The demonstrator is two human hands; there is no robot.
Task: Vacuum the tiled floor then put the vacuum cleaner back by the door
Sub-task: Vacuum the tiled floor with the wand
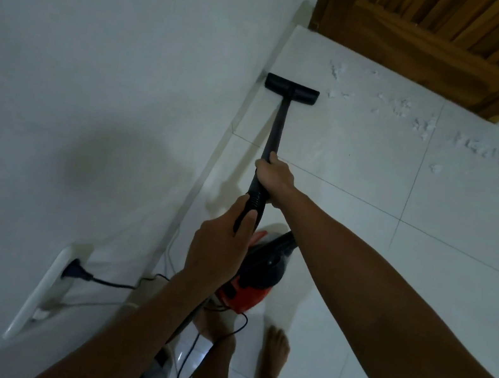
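Vacuuming step underway: right hand (273, 178) and left hand (218, 246) both wrapped around wand (277, 127); nozzle (291, 89) near door (433, 44). Next: sweep toward white debris (420, 122) beside nozzle.

White wall (113, 65) left of the hands, socket plate (47, 289) low on it. Glossy white tiles (427, 270) beyond and right. Wooden door (434, 38) far ahead. Dim light.
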